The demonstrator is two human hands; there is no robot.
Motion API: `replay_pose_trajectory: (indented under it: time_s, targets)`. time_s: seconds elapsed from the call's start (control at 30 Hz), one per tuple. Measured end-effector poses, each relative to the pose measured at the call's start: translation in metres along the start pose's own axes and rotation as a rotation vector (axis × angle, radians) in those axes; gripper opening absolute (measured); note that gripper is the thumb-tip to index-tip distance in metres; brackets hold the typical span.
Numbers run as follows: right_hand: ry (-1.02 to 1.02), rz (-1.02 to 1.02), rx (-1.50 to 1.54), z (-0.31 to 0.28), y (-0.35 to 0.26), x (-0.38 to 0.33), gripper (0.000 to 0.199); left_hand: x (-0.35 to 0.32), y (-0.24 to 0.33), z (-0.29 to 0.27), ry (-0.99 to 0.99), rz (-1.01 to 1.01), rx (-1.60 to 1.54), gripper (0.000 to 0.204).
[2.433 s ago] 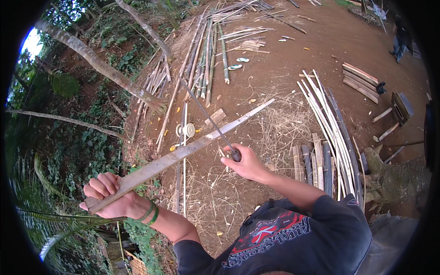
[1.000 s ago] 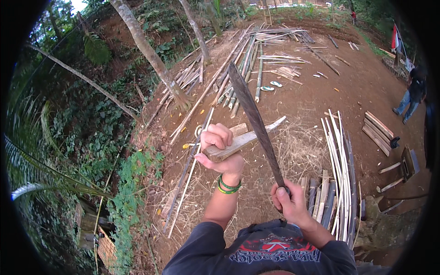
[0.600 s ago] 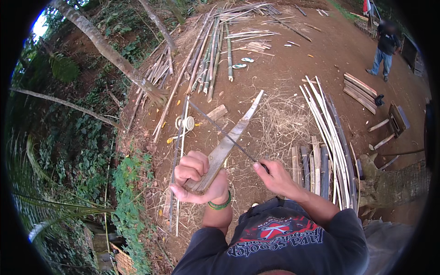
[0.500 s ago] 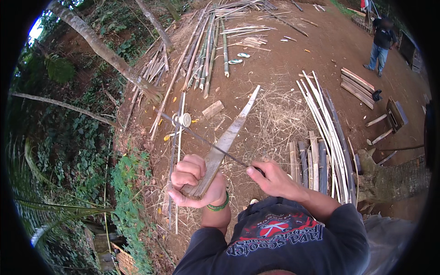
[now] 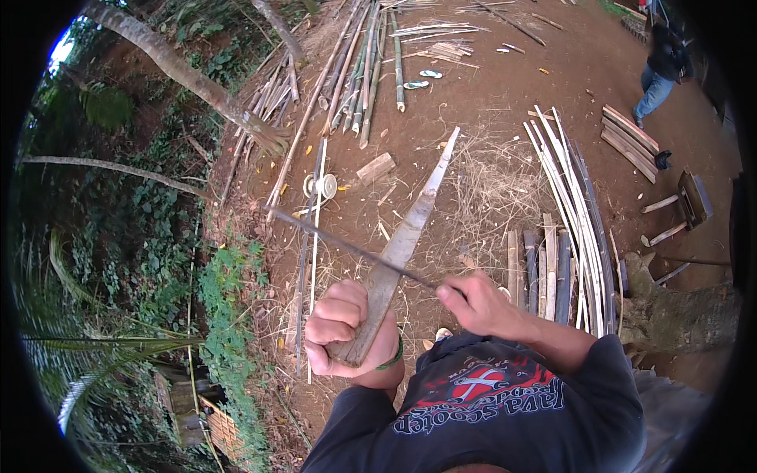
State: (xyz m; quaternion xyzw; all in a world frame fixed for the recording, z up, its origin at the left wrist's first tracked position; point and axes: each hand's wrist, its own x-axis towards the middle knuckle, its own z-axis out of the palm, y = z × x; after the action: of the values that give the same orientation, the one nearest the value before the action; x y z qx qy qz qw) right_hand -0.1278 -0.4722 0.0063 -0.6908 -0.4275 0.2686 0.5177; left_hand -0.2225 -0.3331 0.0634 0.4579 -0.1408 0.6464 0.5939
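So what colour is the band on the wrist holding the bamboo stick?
Green: the wristband on the left hand, seen from the head camera.

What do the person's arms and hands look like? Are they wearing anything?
Both hands are bare, with no gloves. The left hand has a green band around its wrist. The right hand wears nothing. The forearms are bare too, below the short sleeves of a dark T-shirt with a red and white print.

Pale matt bamboo slat [image 5: 402, 244], rough-cut, dark dull metal blade [image 5: 347, 246], bare reddish dirt ground [image 5: 505, 87]
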Motion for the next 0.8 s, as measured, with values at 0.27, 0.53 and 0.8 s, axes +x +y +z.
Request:
replay_pose_trajectory:
  time_s: [0.27,0.53,0.8]
  targets:
    - [0.004,-0.161,-0.027,0.005,-0.002,-0.002,0.041,-0.001,-0.004,-0.004,0.008,0.076,-0.015,0.046]
    - [-0.029,0.205,-0.024,-0.015,0.031,0.022,0.042,0.004,-0.006,-0.004,-0.050,0.107,0.057,0.044]
    - [0.010,0.326,-0.161,-0.027,0.117,0.056,0.048,0.010,-0.004,0.000,0.045,0.100,0.144,0.043]
